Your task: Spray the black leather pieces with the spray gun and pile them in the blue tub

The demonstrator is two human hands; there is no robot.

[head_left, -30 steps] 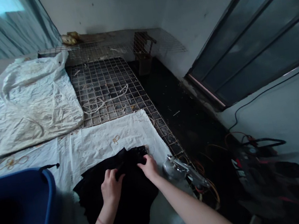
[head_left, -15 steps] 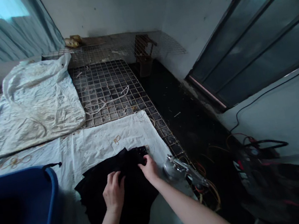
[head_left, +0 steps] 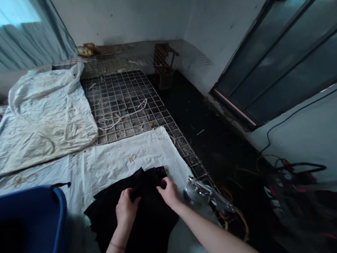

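Note:
A black cloth, in stacked layers with ragged edges, lies on a white sheet in front of me. My left hand is over its left middle, thumb and fingers curled round a fold of it. With thumb and forefinger, my right hand pinches the cloth near its upper right corner, where small light specks show on the fabric. Just right of that hand rests a metal spray gun with a rounded silver cup. The fingertips of both hands are partly lost against the black.
A blue tub stands close on the left, dark inside. Beyond the sheet, a wire mesh carries loose cords. A rumpled white cloth covers the far left. Compressor-like equipment with hoses sits on the floor at right.
My left hand has turned slightly and its fingers have moved a little up the cloth. The right hand stays at nearly the same spot. The view has shifted slightly.

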